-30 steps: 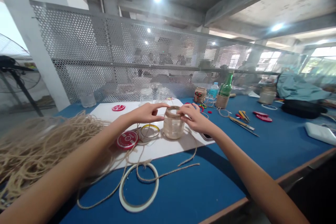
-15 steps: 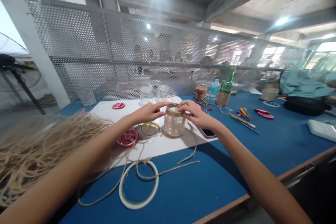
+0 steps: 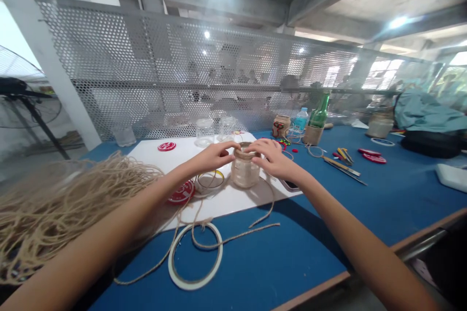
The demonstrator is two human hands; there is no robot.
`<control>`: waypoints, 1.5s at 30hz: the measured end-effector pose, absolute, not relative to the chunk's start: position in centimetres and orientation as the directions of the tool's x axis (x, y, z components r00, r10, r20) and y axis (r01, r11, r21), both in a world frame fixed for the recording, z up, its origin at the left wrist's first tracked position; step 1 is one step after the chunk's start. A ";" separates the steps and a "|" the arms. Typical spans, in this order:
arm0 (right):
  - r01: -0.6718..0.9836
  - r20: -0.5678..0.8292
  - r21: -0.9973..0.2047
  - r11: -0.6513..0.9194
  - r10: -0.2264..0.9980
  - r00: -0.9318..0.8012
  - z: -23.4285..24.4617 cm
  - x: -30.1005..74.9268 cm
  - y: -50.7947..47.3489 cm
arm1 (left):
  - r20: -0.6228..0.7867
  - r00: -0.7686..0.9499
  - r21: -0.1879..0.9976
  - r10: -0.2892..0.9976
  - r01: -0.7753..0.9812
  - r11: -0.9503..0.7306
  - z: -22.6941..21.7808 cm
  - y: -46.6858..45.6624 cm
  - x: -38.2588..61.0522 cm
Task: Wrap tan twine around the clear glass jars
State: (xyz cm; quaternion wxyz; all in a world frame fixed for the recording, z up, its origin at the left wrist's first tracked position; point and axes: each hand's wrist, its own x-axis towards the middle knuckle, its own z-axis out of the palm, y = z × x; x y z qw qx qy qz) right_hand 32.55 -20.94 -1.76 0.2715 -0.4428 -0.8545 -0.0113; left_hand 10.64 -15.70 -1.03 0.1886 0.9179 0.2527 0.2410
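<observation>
Two bare hands at a wide-mouthed jar (image 3: 245, 176), which stands upright on a white sheet (image 3: 219, 208), between and just below the fingertips. Left hand (image 3: 214, 155): thumb and index finger apart, their tips at the left side of the jar's mouth. Right hand (image 3: 273, 158): fingers bent over the right side of the rim, thumb lower, beside the neck. Whether either hand pinches anything cannot be told.

Progress, as judged from the visible state: a band (image 3: 243, 154) of what appears to be jute twine circles the neck under the fingers, so the neck looks largely covered; the body below the fingertips shows no wrapping that can be made out. Loose twine (image 3: 255, 230) lies nearer the wearer than the fingers, and a large twine heap (image 3: 83, 199) lies left of them.

Appearance: the jar is squat and translucent, tinted beige, with paler patches across its wall; the band is browner and more opaque.
</observation>
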 end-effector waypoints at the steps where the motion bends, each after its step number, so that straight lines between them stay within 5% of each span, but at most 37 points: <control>1: 0.774 0.485 -0.210 0.597 0.751 -0.448 -1.8 32.0 -21.3 | 0.349 0.756 0.470 0.553 0.369 -0.802 -1.0 -15.8 10.7; 9: 0.808 0.483 -0.221 0.546 0.781 -0.395 -1.6 30.4 -22.5 | 0.348 0.775 0.407 0.528 0.382 -0.830 -0.5 -16.3 10.4; 18: 0.661 0.398 -0.237 0.712 0.692 -0.602 -1.3 33.6 -20.6 | 0.279 0.815 0.375 0.508 0.395 -0.839 0.4 -15.3 8.8; 33: 0.643 0.339 -0.253 0.723 0.689 -0.641 -0.7 33.7 -20.9 | 0.303 0.811 0.291 0.501 0.422 -0.858 0.5 -14.8 8.2; 45: 0.767 0.423 -0.244 0.593 0.777 -0.466 -0.4 32.5 -21.9 | 0.295 0.789 0.472 0.540 0.370 -0.800 -0.6 -15.8 9.9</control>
